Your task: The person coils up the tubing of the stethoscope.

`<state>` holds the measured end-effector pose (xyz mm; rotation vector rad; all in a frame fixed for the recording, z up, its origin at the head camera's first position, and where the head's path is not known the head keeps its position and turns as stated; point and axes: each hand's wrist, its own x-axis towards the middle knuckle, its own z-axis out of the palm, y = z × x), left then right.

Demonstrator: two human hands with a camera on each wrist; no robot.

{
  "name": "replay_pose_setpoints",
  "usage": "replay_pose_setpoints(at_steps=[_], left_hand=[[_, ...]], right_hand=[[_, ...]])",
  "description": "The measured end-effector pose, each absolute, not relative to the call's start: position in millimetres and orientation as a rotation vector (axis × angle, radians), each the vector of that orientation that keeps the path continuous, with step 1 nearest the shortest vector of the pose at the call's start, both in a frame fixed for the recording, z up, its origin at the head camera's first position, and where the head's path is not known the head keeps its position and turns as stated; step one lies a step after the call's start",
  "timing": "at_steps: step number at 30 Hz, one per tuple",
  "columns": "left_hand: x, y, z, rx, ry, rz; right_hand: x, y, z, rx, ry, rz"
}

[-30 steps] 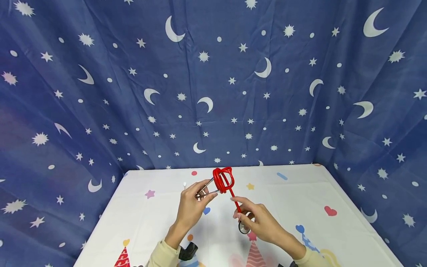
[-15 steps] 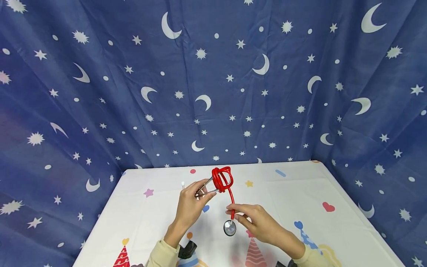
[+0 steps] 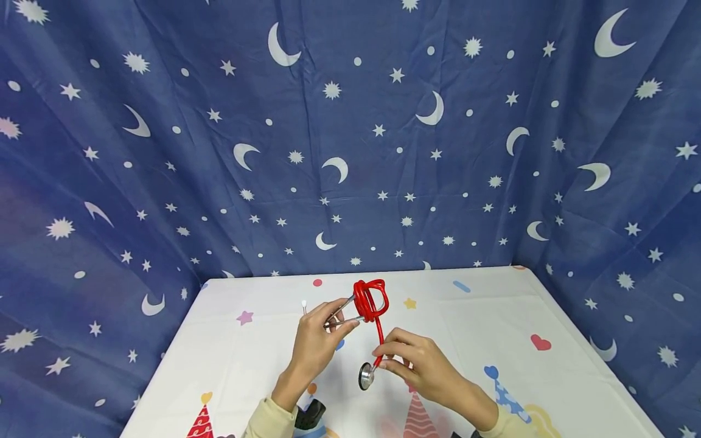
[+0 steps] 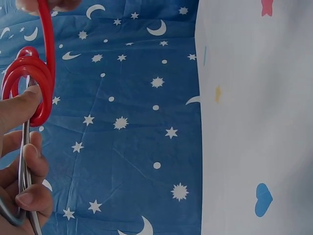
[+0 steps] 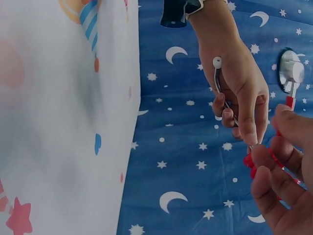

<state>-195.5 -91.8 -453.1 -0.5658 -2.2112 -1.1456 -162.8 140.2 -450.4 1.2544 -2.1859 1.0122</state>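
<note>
A stethoscope is held above the table, its red tubing wound in loops around its metal ear tubes. My left hand grips the metal ear tubes, and in the left wrist view the fingers curl round them below the red loops. One white ear tip sticks out past that hand in the right wrist view. My right hand pinches the free end of the red tubing just above the round metal chest piece, which hangs left of the fingertips. The right palm is hidden in the head view.
A white tablecloth with printed hearts, stars and party hats covers the table. Behind and at both sides hangs a blue curtain with white moons and stars. A black strap device sits at the left wrist.
The right hand has shifted its hold on the tubing and moved slightly left. The chest piece has swung left, out from beneath that hand. The left hand keeps its grip with little movement.
</note>
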Motion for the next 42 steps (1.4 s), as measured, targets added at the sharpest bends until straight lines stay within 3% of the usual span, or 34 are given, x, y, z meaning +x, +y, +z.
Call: replay_pose_setpoints(at_steps=[30,42], left_hand=[[-189,-84,-455,-0.657,-2.071,-0.761],[-187,-78,-455,-0.702,-2.062,-0.656]], right_hand=[[-163,131,-441,0.597,-2.369,1.847],[-166,124,-443,0.149,-2.296,2.032]])
